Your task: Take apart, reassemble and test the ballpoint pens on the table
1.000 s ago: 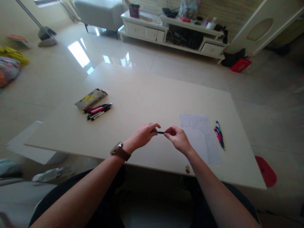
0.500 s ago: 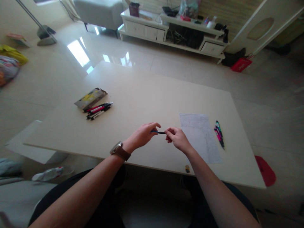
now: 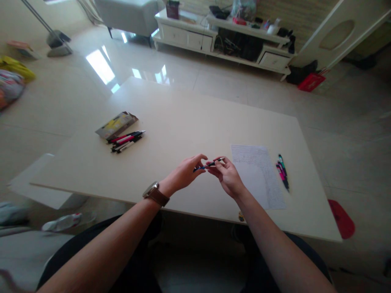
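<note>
Currently, your left hand [image 3: 188, 168] pinches a slim blue pen part [image 3: 200, 167] and your right hand [image 3: 228, 176] grips a slim black pen part [image 3: 218, 162], both running roughly crosswise between your hands, end to end (whether joined, I cannot tell), above the smooth white tabletop [image 3: 189, 126].

Pale table [image 3: 183, 118], box [image 3: 117, 125], two pen piles [image 3: 126, 141], paper [image 3: 252, 175]

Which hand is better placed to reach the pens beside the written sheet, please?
Likely the right hand: it is nearer those pens than the left hand, though it holds a dark pen piece.
</note>
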Action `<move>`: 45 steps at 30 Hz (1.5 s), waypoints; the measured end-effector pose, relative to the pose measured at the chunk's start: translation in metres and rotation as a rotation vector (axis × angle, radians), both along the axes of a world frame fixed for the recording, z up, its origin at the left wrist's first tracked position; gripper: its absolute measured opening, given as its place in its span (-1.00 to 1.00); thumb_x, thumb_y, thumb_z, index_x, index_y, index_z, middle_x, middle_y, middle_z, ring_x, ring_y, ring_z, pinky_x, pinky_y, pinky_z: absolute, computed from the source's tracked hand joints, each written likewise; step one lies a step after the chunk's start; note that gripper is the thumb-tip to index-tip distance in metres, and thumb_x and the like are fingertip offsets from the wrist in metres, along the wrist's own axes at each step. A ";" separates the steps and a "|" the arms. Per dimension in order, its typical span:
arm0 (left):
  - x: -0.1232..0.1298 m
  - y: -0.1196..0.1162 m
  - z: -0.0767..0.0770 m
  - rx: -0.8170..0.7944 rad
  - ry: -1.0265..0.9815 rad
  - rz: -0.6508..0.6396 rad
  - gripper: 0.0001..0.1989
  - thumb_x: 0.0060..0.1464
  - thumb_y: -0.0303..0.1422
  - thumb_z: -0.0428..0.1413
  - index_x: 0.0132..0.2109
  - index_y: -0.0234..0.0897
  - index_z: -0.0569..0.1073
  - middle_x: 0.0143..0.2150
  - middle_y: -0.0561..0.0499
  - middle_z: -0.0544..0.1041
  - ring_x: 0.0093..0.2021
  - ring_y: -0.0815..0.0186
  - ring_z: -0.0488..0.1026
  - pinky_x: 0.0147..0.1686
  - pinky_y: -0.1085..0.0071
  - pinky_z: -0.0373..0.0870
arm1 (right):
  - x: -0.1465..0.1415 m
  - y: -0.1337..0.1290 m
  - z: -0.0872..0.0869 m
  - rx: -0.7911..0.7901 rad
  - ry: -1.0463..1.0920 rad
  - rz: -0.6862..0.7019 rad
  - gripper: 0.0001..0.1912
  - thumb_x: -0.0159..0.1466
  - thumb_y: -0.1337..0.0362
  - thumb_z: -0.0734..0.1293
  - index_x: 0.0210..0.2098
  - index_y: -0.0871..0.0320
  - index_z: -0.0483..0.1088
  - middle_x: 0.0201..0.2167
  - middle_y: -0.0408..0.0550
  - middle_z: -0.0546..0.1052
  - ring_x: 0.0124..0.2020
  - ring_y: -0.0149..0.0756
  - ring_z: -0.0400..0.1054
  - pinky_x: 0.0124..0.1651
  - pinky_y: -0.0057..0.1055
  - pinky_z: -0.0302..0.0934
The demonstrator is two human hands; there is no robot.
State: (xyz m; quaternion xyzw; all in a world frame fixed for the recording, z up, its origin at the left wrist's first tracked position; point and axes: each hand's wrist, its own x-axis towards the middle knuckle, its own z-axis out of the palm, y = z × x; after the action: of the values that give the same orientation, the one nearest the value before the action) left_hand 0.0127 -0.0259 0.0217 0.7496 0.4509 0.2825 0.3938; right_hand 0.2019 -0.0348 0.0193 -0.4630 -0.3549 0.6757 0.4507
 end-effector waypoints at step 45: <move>-0.020 0.000 -0.013 -0.059 0.570 0.173 -0.83 0.11 -0.42 0.13 -0.17 -0.29 0.58 -0.21 -0.15 0.62 -0.19 0.17 0.51 -0.21 0.30 0.37 | 0.012 0.006 -0.008 -0.012 -0.101 -0.365 -0.67 0.04 0.10 0.51 -0.36 0.12 0.37 -0.34 -0.14 0.52 -0.23 -0.33 0.45 -0.21 -0.42 0.27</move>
State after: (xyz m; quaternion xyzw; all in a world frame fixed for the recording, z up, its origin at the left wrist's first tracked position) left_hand -0.0072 -0.0256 0.0083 0.7456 0.6136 0.0797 0.2474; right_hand 0.2138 -0.0284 0.0114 -0.5557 -0.2831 0.5608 0.5446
